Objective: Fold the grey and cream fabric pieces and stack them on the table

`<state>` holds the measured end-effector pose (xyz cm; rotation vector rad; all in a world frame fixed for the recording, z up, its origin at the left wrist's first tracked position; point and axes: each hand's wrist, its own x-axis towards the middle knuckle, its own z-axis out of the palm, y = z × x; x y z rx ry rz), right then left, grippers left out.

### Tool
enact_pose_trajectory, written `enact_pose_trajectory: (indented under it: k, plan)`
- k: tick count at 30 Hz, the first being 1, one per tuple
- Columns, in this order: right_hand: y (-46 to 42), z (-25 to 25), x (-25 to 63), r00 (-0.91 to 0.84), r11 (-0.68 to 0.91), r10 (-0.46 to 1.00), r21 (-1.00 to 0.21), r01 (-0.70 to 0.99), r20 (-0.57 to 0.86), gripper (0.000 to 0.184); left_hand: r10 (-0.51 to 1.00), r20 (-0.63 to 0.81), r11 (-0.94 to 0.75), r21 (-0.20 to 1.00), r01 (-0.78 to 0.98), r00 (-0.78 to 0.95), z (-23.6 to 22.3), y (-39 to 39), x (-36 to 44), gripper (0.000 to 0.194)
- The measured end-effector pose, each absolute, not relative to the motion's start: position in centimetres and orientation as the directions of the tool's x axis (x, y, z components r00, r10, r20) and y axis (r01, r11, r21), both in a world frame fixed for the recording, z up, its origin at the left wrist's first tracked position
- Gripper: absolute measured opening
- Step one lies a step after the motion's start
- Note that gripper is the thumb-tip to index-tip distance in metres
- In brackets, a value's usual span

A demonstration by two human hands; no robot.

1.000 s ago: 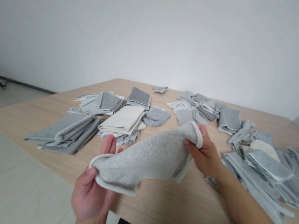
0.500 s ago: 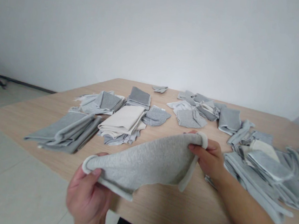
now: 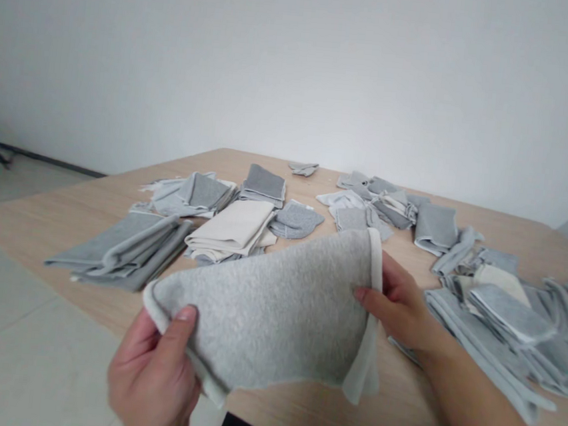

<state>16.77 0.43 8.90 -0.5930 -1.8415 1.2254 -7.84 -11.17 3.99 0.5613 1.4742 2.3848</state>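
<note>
A light grey piece of fabric (image 3: 279, 313) with pale edges is stretched between my two hands above the table. My left hand (image 3: 159, 362) pinches its left end, thumb on top and fingers underneath. At the right end, my right hand (image 3: 399, 301) grips the pale edge with the thumb in front and the other fingers behind. The lower edge of the piece is uneven, and a loose flap hangs below my right hand. Just beyond it lies a stack of folded cream cloth (image 3: 235, 225).
Folded grey cloths (image 3: 124, 248) lie at the left of the wooden table (image 3: 294, 418). A heap of grey fabric pieces (image 3: 514, 329) covers the right side. More piles, including a dark grey folded cloth (image 3: 265, 183), stand further back before a white wall (image 3: 298, 67).
The fabric has been spread flatter and turned to face me more. My left hand has moved left and slightly down, and the right hand now holds lower along the edge.
</note>
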Motion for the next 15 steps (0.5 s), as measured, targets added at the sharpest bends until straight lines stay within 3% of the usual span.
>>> enact_pose_trajectory:
  k: [3, 7, 12, 15]
  plan:
    - [0.0, 9.6, 17.0, -0.629, 0.412, 0.692, -0.909, -0.060, 0.355, 0.068, 0.526, 0.202, -0.429, 0.902, -0.053, -0.826, 4.4, -11.5, -7.7, 0.052]
    - [0.6, 9.8, 16.9, -0.669, 0.462, 0.650, -0.887, -0.031, 0.362, 0.083, 0.657, 0.213, -0.393, 0.915, -0.087, -0.723, 4.7, -11.6, -7.9, 0.075]
    - [1.7, 9.1, 16.1, -0.594, 0.458, 0.740, -0.883, 0.101, 0.316, 0.092, 0.718, 0.134, -0.285, 0.952, -0.113, -0.683, 4.5, -11.4, -8.3, 0.081]
    - [2.2, 8.1, 15.6, -0.572, 0.386, 0.772, -0.920, 0.073, 0.278, 0.091, 0.762, 0.128, -0.251, 0.962, -0.108, -0.635, 4.5, -11.2, -8.5, 0.083]
